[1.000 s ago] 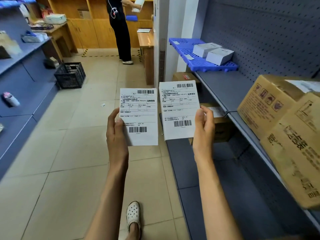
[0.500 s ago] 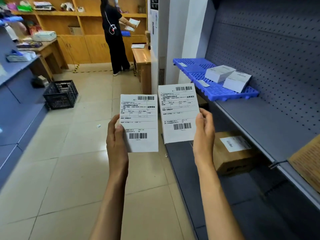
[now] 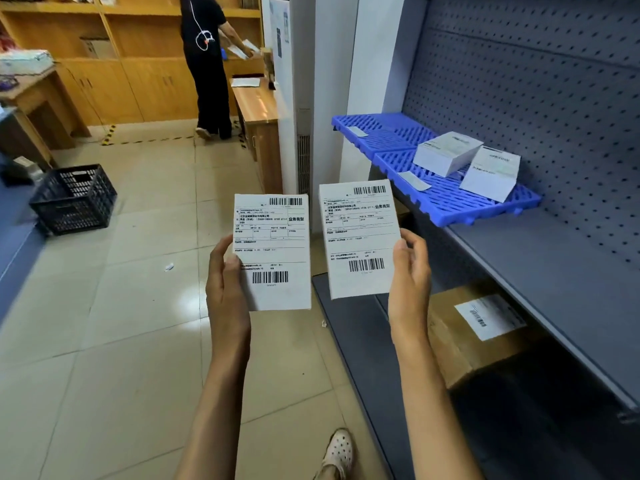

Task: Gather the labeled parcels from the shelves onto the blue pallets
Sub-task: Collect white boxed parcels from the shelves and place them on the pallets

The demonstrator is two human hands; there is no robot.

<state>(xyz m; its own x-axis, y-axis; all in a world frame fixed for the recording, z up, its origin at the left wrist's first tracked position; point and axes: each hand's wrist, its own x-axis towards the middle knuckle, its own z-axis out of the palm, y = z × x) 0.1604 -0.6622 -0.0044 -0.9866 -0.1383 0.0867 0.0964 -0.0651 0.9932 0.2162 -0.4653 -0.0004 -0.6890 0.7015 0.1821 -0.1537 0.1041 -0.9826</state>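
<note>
The left hand [image 3: 225, 289] and right hand [image 3: 410, 275] each grip a small parcel [image 3: 273, 251], fingers [image 3: 415, 237] clamped on its side edge. They look light and stiff. The blue pallet [image 3: 446, 199] lies at two o'clock.

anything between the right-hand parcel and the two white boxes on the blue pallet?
Head view: between the right-hand parcel and the two white boxes lies only bare blue pallet grid with one small paper slip on it.

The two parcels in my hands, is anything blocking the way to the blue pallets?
Nothing visible blocks it. The parcels face open air up to the pallets, whose near edge is bare beside two boxes.
</note>
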